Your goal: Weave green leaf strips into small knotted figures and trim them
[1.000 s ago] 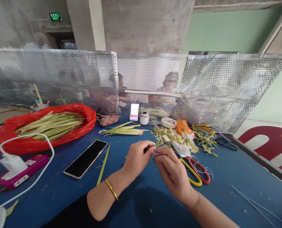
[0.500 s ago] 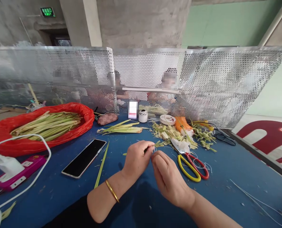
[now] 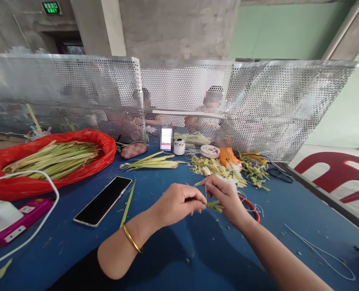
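My left hand (image 3: 177,204), a gold bangle on its wrist, pinches a small green braided-looking plant piece (image 3: 215,206). The tip of that piece sticks out to the right, under my other hand. Slightly higher and to the right, my right hand (image 3: 224,197) has its thumb and fingers closed on a thin white thread (image 3: 206,193), which runs down to the plant piece. Behind my right hand and wrist lie scissors, of which mainly the red handle (image 3: 253,209) shows; the rest is covered.
A red plastic bag (image 3: 106,155) of green stalks stands left, by a purple power strip (image 3: 36,208) with a white cable. A black-screened phone (image 3: 103,202) lies nearer. Beyond are stalks (image 3: 155,163), plant scraps (image 3: 208,165), a tape roll (image 3: 210,151) and a perforated metal screen (image 3: 182,87).
My hands were close together; now the right has lifted and shifted right with the thread, while the left has turned flatter. The plant piece shows more, and the yellow scissor handle is now covered.
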The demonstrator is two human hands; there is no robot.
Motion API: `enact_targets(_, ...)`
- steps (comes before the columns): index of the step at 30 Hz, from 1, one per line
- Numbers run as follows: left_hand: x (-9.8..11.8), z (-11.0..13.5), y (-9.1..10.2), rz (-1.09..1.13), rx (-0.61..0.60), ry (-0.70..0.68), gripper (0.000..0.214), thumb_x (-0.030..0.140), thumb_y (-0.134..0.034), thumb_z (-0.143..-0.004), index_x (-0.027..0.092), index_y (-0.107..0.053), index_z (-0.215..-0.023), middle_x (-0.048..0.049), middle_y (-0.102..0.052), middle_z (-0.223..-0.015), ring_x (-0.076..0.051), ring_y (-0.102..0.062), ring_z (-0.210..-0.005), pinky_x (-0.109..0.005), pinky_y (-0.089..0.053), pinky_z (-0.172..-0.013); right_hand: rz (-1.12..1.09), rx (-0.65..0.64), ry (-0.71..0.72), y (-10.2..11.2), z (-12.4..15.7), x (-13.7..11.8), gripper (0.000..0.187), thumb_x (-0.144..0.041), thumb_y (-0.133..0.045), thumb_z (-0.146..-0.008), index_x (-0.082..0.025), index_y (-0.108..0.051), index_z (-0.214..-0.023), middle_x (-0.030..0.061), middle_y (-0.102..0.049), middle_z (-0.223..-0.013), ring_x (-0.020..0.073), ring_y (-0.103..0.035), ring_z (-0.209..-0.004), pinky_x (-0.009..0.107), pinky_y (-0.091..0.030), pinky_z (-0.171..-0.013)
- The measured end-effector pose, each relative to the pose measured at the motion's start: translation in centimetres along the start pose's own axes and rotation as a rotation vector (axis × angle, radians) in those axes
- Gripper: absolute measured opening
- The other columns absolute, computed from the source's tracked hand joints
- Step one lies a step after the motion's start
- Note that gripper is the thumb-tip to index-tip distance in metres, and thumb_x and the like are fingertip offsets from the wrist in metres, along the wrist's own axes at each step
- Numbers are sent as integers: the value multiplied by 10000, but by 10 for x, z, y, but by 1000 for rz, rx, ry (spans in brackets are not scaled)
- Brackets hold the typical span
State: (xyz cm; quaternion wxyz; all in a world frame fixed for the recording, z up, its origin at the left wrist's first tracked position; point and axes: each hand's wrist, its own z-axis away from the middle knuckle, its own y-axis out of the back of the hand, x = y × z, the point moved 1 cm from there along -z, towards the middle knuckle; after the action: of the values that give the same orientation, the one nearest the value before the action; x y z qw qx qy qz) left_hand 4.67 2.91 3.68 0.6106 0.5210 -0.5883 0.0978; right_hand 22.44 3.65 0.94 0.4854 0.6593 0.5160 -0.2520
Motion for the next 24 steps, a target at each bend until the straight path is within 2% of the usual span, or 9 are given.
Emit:
enact_targets(2,-2,-1,3,40,116,44,117,199,-586,-813,173,-695,-781,-2,-677,-681,-100,-577,-539,-187,-453,-550,13,-51,-76,-8,1,8,269,-323,-449,-909,-202,-509,-677,-4,-505,-683,159,-499,-672,273,-397,-628)
enact_targets(4,-5,-3,7,36,226,57,121,209,-574,-820,171,-686,-793,4,-672,-678,-96,-575,-536,-185,-450,-547,75,-115,-78,-16,5,9,272,-294,-434,-912,-203,-490,-662,-6,-498,-671,149,-493,-639,264,-393,-605)
enact_targets(6,-9,-4,10,-1,322,59,132,222,-558,-834,173,-680,-822,5,-676,-689,-99,-578,-543,-189,-450,-553,177,-158,2,-23,11,4,265,-251,-408,-926,-208,-465,-670,0,-500,-701,145,-490,-634,259,-394,-596)
enact_targets(9,-15,-5,13,-103,424,57,144,228,-544,-845,184,-680,-828,2,-684,-714,-111,-591,-581,-199,-445,-577,365,-134,197,-27,19,-10,223,-183,-365,-943,-212,-474,-750,40,-527,-834,164,-505,-700,284,-408,-633)
enact_targets(11,-18,-5,13,-161,432,61,157,219,-534,-847,192,-687,-824,3,-683,-709,-118,-591,-591,-207,-436,-586,428,-89,327,-28,23,-18,209,-150,-354,-942,-209,-489,-793,85,-533,-965,194,-534,-807,319,-427,-701)
enact_targets(14,-20,-5,10,-185,358,67,179,195,-518,-846,196,-697,-839,2,-688,-705,-127,-596,-605,-217,-428,-593,309,-65,434,-29,26,-24,197,-125,-357,-944,-209,-496,-832,120,-516,-1104,220,-547,-966,338,-444,-790)
enact_targets(18,-21,-6,4,-222,324,65,181,184,-522,-842,197,-700,-812,-9,-715,-750,-152,-637,-713,-227,-432,-651,93,-76,347,-30,23,-22,207,-151,-344,-975,-221,-461,-819,57,-550,-889,171,-542,-808,289,-451,-716)
enact_targets(20,-22,-5,1,-278,339,63,174,196,-531,-843,204,-704,-826,-15,-731,-800,-167,-649,-768,-239,-433,-684,130,-84,341,-33,22,-20,217,-160,-342,-976,-221,-441,-793,35,-520,-792,167,-501,-728,287,-430,-663)
enact_targets(24,-25,-4,-3,-385,336,68,192,203,-515,-852,224,-706,-847,-21,-743,-886,-183,-657,-832,-256,-432,-710,293,-91,414,-37,25,-22,221,-143,-337,-957,-218,-424,-769,49,-516,-780,180,-460,-697,303,-393,-627)
